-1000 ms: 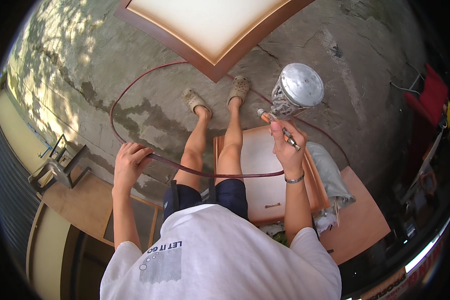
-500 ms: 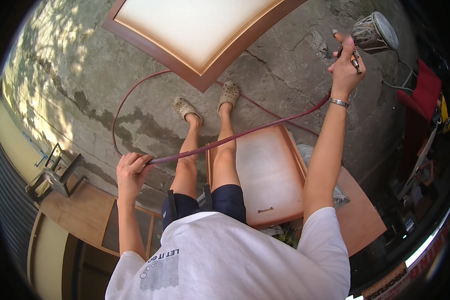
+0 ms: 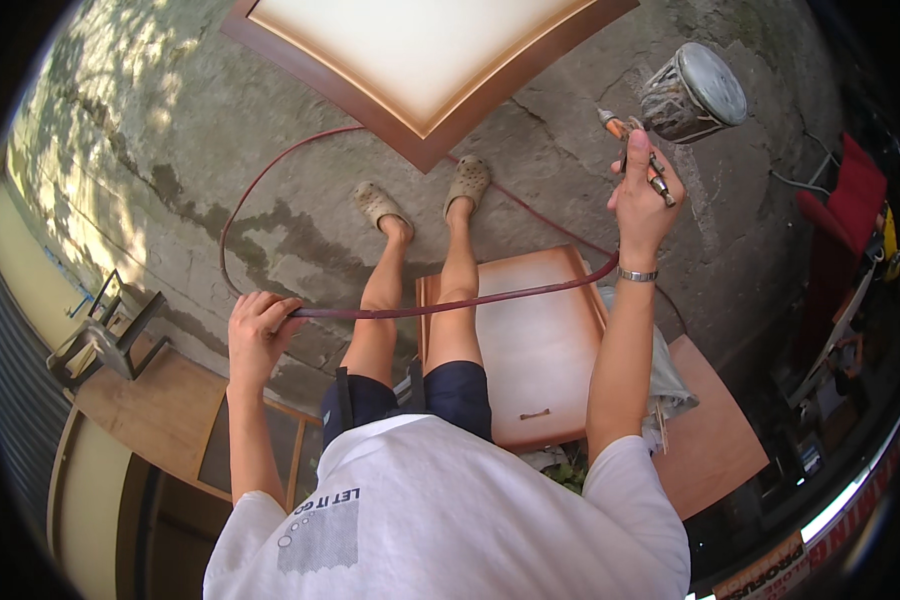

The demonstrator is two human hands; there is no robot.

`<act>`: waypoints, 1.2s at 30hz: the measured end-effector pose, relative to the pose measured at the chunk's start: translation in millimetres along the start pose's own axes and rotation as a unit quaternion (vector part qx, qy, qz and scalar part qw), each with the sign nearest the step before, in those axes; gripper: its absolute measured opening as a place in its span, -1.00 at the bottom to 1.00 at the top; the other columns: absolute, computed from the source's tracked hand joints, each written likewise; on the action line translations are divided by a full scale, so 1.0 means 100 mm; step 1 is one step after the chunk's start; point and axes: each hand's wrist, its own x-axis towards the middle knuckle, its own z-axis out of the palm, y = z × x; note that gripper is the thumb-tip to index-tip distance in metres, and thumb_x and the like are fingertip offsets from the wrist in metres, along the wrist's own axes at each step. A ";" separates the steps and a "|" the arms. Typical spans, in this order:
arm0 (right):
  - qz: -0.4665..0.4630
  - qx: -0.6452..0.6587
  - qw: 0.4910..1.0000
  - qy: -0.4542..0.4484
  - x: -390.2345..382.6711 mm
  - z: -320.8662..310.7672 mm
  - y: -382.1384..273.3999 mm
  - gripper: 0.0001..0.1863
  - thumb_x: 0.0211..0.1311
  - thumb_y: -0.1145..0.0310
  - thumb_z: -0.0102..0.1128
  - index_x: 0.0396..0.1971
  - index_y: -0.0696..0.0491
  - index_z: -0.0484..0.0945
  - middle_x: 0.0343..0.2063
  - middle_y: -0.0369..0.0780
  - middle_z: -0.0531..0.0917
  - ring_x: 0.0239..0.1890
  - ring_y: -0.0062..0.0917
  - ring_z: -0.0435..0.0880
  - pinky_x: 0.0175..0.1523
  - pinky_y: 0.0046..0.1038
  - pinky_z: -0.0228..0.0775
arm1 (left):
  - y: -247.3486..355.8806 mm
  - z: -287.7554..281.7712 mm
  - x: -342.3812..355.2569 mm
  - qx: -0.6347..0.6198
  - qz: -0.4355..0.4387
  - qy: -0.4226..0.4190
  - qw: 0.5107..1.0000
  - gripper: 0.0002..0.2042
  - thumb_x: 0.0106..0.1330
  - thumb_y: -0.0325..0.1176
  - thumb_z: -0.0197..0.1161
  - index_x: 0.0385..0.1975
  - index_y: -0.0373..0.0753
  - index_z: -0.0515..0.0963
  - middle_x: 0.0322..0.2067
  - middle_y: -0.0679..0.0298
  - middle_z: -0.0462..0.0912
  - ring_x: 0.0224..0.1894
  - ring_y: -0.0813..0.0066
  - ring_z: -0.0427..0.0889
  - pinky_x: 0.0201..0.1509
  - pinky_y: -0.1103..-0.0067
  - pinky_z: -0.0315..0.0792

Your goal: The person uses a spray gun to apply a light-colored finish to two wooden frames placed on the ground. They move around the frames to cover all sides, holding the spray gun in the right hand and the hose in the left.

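My right hand is out to the right, fingers wrapped round a spray gun. A round, paint-smeared metal cup shows just beyond the hand and seems to belong to the gun; the joint is hidden. On the left, my left hand is closed on a dark red air hose. The hose sags across my legs between the two hands, then loops over the ground from the left. In front, at the top, stands a framed panel, pale in the middle with a brown border; neither hand touches it.
Behind my legs lies another pale panel with brown edges and a small handle. A brown board and a plastic bag are beside it. Left is a wooden cabinet with a metal frame on it. Red cloth lies at right.
My right hand has come down and to the left with the spray gun and its cup. The hose sags lower. My left hand has barely moved and keeps hold of the hose.
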 end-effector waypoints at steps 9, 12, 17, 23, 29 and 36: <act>0.016 0.026 0.991 -0.129 -1.20 0.14 -0.10 -0.71 0.45 0.24 0.38 -0.19 0.22 0.78 -0.55 -0.14 0.71 -0.57 -0.52 0.61 -0.40 -0.45 0.41 | -0.24 -0.17 -0.10 0.009 0.009 -0.024 1.000 -0.68 -0.09 -0.45 0.56 -0.25 -0.21 0.74 -0.33 0.31 0.70 -0.24 0.22 0.59 -0.08 0.35 0.46; 0.006 0.035 0.984 -0.173 -1.31 0.14 -0.22 -0.71 0.45 0.25 0.39 -0.19 0.22 0.78 -0.57 -0.16 0.69 -0.59 -0.53 0.59 -0.42 -0.45 0.39 | -0.27 -0.18 -0.10 -0.001 0.014 -0.028 1.000 -0.68 -0.08 -0.46 0.55 -0.25 -0.21 0.74 -0.33 0.31 0.70 -0.24 0.21 0.60 -0.07 0.35 0.46; -0.022 0.011 0.993 -0.113 -0.95 0.22 -0.25 -0.67 0.47 0.20 0.37 -0.19 0.21 0.80 -0.67 -0.18 0.60 -0.65 -0.60 0.51 -0.49 -0.47 0.28 | -0.27 -0.18 -0.09 0.001 0.018 -0.025 1.000 -0.69 -0.07 -0.45 0.55 -0.25 -0.20 0.74 -0.33 0.31 0.70 -0.24 0.23 0.59 -0.10 0.36 0.45; -0.003 -0.017 1.000 -0.013 0.02 0.12 -0.15 -0.49 0.53 -0.04 0.25 -0.17 0.19 0.81 -0.76 -0.29 0.54 -0.76 -0.67 0.44 -0.59 -0.49 0.26 | -0.10 -0.14 0.01 -0.007 0.016 0.006 1.000 -0.73 -0.01 -0.42 0.56 -0.27 -0.19 0.73 -0.37 0.33 0.68 -0.32 0.29 0.56 -0.19 0.39 0.38; -0.043 -0.015 0.991 0.124 0.98 -0.06 0.03 -0.42 0.54 -0.12 0.18 -0.21 0.17 0.80 -0.64 -0.26 0.69 -0.81 -0.65 0.51 -0.70 -0.55 0.24 | 0.05 0.06 0.14 -0.030 -0.020 0.016 0.999 -0.76 0.05 -0.39 0.57 -0.28 -0.21 0.71 -0.39 0.32 0.66 -0.36 0.26 0.56 -0.21 0.40 0.39; -0.017 0.033 0.985 0.166 1.08 -0.24 -0.06 -0.30 0.62 -0.17 -0.02 -0.12 0.27 0.73 -0.38 -0.14 0.83 -0.80 -0.60 0.54 -0.72 -0.57 0.17 | -0.08 0.56 0.01 -0.066 -0.173 -0.022 0.982 -0.77 0.11 -0.34 0.55 -0.29 -0.22 0.67 -0.37 0.24 0.65 -0.27 0.13 0.60 -0.10 0.33 0.43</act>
